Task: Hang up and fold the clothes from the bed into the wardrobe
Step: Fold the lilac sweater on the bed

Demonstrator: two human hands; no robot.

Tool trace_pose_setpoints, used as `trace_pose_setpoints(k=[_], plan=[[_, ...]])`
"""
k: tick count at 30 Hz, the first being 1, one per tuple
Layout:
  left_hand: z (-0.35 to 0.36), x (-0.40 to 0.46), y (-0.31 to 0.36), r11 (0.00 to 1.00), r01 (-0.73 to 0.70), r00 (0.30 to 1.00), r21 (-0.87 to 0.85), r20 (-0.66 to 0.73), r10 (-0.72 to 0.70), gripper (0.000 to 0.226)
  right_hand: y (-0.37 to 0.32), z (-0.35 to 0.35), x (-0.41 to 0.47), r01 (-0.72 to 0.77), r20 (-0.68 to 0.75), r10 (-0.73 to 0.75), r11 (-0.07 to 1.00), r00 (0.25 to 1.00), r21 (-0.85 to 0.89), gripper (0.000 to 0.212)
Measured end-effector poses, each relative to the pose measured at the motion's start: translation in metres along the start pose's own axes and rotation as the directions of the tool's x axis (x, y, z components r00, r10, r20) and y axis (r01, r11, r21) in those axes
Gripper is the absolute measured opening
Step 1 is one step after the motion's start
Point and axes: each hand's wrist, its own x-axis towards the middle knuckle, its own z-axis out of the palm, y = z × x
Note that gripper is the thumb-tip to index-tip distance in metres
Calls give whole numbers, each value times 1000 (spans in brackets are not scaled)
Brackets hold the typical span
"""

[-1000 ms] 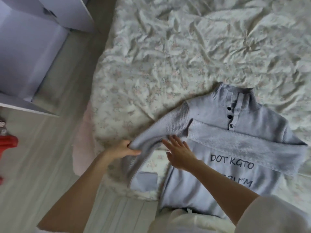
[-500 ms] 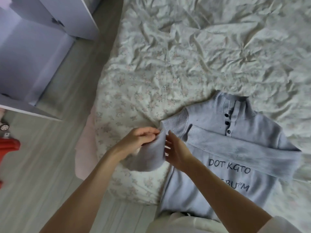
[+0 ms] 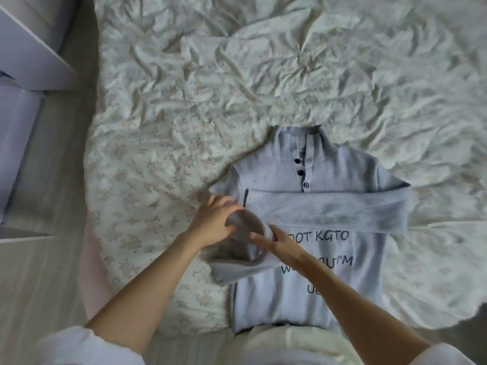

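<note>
With your left hand [image 3: 214, 222] gripping the loose sleeve [image 3: 245, 248] and your right hand [image 3: 280, 243] flat-fingered on it, lay it straight across the sweater [image 3: 311, 299], under the folded sleeve [image 3: 329, 212].

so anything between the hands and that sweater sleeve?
No. The left hand already grips the loose sleeve of the grey sweater, and the right hand touches it. Nothing lies between.
</note>
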Motion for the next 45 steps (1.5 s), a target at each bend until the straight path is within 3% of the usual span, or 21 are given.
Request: trace_pose_setpoints(k=[2,4,6,9,11,13,16,21,25,29,33,36,39,42,45], plan=[[2,12,5,997,11,1000,73,17,-13,56,1,0,0,-18,-84,-1,975,996,-220,50],[3,23,12,990,8,994,144,104,-23,68,1,-1,2,-49,-172,8,971,985,-235,22],[1,37,22,963,-48,982,264,189,-3,60,3,-9,5,-91,-190,51,974,981,-208,4],[-7,51,28,949,-102,981,298,186,47,16,8,-27,3,-142,-212,79,942,974,-303,16],[-11,57,28,970,-105,983,221,172,67,10,14,-45,-1,-206,-249,107,888,962,-412,19],[-12,59,30,982,-104,986,155,147,81,20,24,-67,-6,-270,-295,140,842,945,-468,21],[-15,60,31,995,-45,994,87,104,36,36,44,-105,-20,-384,-407,206,820,890,-424,15],[-21,71,34,997,33,998,70,54,-36,29,69,-161,-40,-472,-629,213,837,747,-277,18],[-21,78,36,994,103,994,-24,49,-102,18,77,-194,-42,-388,-684,108,881,721,-270,16],[-16,84,38,990,139,988,10,60,-140,21,84,-229,-35,-282,-745,52,941,664,-186,12],[-6,85,45,983,175,978,47,-127,-168,20,94,-251,-27,-236,-805,60,967,590,-101,16],[7,79,56,958,255,919,131,-341,-198,15,103,-254,-17,-168,-833,23,982,552,-84,11],[20,67,67,935,354,826,23,-477,-301,41,112,-250,-8,-136,-827,43,990,561,-41,24],[34,52,71,835,480,723,-267,-419,-550,71,120,-234,-8,-106,-809,116,992,576,66,50],[54,30,73,663,571,611,-484,-289,-737,82,131,-205,-19,-36,-812,126,991,570,129,48]])
